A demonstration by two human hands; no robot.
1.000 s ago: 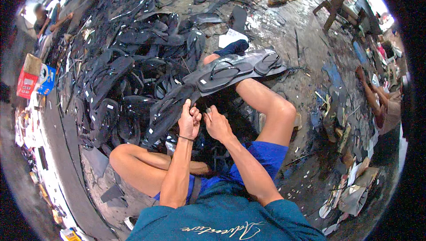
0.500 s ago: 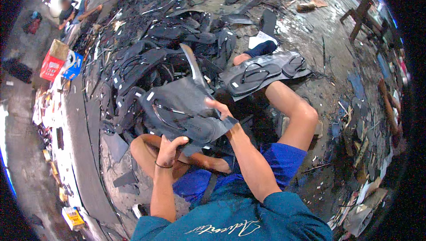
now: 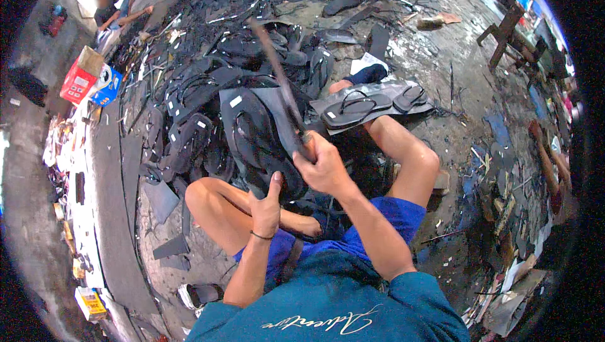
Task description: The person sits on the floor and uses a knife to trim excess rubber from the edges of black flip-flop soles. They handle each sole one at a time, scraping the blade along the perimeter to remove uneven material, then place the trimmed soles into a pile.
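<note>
My left hand [image 3: 267,211] grips the near end of a black flip-flop [image 3: 247,124], thumb on top. Dark rubber sheet [image 3: 274,104] shows along the sandal's right side. My right hand [image 3: 324,164] is closed in a fist around a long knife, its handle mostly hidden by the fingers. The knife's narrow brownish blade [image 3: 277,61] points up and away, blurred, beside the sheet's edge. By my right leg, another black flip-flop [image 3: 356,110] lies on a grey sheet [image 3: 381,115] with a second, partly cut-off strapped piece [image 3: 411,97].
A heap of black flip-flops [image 3: 189,90] spreads beyond my hands. Dark offcuts [image 3: 170,247] litter the floor. Red [image 3: 80,82] and blue [image 3: 106,86] boxes stand at the left. A wooden stand [image 3: 504,36] is far right; another person [image 3: 113,14] sits far left.
The sandal and sheet have turned more upright. My right hand has gone from thumb spread over the sheet to a fist around the knife, and the blade has risen. My left hand has shifted right.
</note>
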